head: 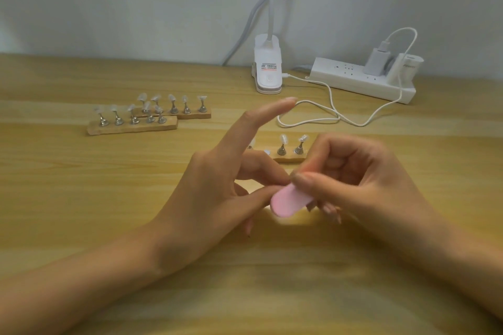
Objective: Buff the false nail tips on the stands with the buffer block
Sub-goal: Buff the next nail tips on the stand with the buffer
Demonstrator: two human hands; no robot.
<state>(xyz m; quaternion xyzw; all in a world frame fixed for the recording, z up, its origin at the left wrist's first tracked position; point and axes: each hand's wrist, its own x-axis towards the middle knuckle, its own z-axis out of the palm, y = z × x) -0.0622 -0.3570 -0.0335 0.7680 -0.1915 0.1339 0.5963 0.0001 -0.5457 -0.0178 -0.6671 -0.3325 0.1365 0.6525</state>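
Buffing step: right hand (362,179) gripped buffer block (288,202); grasp of left hand (215,193) was indeterminate. Next move required steadying a nail tip (283,139).

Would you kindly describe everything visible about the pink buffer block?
The buffer block is a pale pink, flat, matte-looking strip with a rounded near end, slightly blurred. It is held above the wooden table, tilted, its far end pinched in the right hand. The left hand's thumb tip lies at its upper edge.
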